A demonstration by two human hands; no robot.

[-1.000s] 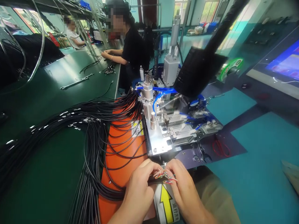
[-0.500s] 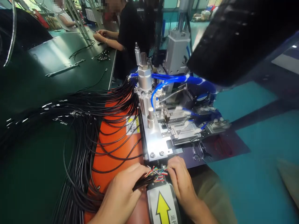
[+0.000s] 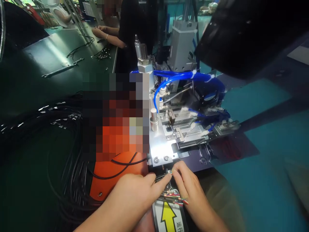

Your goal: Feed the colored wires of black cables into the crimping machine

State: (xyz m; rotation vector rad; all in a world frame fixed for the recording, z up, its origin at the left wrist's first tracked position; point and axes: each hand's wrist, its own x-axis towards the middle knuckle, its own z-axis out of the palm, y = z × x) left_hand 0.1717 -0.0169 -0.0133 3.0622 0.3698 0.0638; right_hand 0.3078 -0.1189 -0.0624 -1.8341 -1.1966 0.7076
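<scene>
My left hand (image 3: 142, 190) is closed around several thin black cables, and their stripped ends with coloured wires (image 3: 173, 194) stick out below its fingers. One black cable (image 3: 159, 177) runs forward between its thumb and outstretched index finger. That cable's small pale tip meets the fingertips of my right hand (image 3: 187, 191), which are pinched together; what exactly they grip is too small to make out. Both hands are at the front of a metal machine (image 3: 161, 146), above a plate with a yellow arrow (image 3: 168, 216).
Blue air hoses (image 3: 185, 76) arch over the machine. Black cable bundles (image 3: 79, 180) lie at the left beside the orange surface (image 3: 103, 188). Wrenches (image 3: 202, 156) rest at the right. Across the green table (image 3: 53, 56), a person in black (image 3: 132, 25) works. A large dark shape (image 3: 224, 42) hangs at upper right.
The left hand has moved right and forward, its index finger now reaching the right fingertips. The bunch of coloured wire ends has shifted down and right, over the arrow plate. The right hand stays nearly still.
</scene>
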